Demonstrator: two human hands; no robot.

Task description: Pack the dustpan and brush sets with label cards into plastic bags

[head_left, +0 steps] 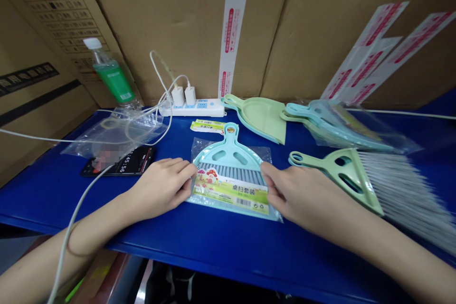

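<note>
A blue mini dustpan-and-brush set (231, 171) in a clear plastic bag lies flat on the blue table (221, 242), with a colourful paper label across its lower part. My left hand (162, 186) rests on the table with its fingertips pinching the bag's left edge. My right hand (290, 189) holds the bag's right edge, fingers curled on the plastic.
A loose green brush (359, 178) with grey bristles lies at right. Behind it sit a green dustpan (261, 116) and bagged blue dustpans (338, 123). A label card (208, 126), power strip (194, 107), water bottle (112, 76), empty bags (117, 135) and a phone (119, 161) lie left. Cardboard boxes (185, 23) wall the back.
</note>
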